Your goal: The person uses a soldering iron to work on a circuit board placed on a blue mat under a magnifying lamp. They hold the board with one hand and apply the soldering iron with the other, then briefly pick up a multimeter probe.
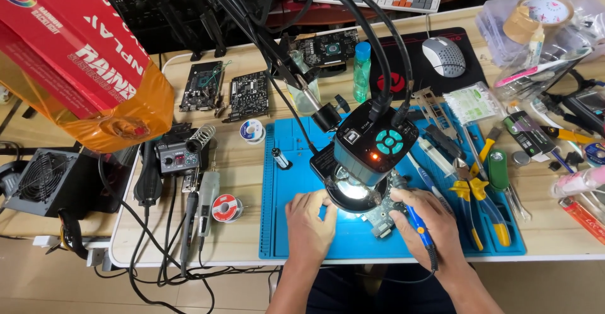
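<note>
Blue mat [290, 226], blue-handled iron [419, 222] (yellow-handled pliers [469, 207] nearby)

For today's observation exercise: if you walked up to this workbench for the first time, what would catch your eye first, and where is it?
First, the black microscope camera with its glowing ring light, hanging mid-bench over the blue mat. Beneath it, the left hand rests on the mat while the right hand holds a blue soldering iron at a small circuit board. At the far left, a large red and orange box looms.
</note>
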